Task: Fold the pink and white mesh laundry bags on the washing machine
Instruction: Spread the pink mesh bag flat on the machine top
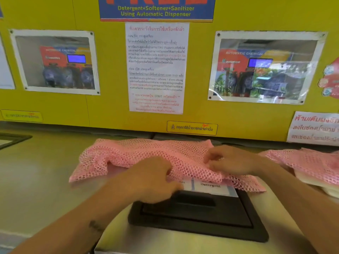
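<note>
The pink mesh laundry bag (146, 158) lies crumpled on the washing machine top (45, 171), long axis left-to-right, with the left hand (156, 180) pinching its near edge and the right hand (229, 160) gripping its right-centre folds.

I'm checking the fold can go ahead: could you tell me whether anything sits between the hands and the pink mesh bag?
Nothing visible does. The left hand and right hand both rest directly on the pink mesh bag, which lies spread over the washing machine top and partly covers the black detergent lid.
</note>
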Demonstrator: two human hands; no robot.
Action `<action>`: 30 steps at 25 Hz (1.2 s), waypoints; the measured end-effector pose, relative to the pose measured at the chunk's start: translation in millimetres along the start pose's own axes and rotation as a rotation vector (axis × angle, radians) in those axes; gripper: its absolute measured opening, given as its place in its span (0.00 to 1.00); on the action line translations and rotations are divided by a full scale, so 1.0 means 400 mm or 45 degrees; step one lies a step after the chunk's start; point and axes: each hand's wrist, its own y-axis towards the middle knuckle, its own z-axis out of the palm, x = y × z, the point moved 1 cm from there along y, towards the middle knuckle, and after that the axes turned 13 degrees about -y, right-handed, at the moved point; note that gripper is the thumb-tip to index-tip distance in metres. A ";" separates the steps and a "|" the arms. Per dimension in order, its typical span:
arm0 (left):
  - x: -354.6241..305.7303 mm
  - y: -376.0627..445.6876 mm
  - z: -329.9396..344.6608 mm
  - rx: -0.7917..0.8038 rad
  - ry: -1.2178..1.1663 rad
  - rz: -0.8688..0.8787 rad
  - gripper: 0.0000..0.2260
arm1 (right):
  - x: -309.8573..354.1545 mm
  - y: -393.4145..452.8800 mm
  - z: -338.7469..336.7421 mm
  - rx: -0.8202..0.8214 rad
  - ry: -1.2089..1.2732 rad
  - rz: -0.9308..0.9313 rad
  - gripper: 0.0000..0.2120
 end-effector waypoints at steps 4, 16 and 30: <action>0.035 0.021 -0.007 -0.033 -0.001 0.044 0.17 | -0.009 -0.003 0.005 -0.097 0.018 0.004 0.07; 0.102 -0.123 -0.285 -0.110 -0.782 0.174 0.11 | 0.056 -0.039 -0.018 -0.160 0.003 -0.094 0.16; 0.211 0.048 -0.116 -0.224 0.146 0.035 0.22 | -0.026 -0.045 0.003 -0.227 -0.095 0.129 0.06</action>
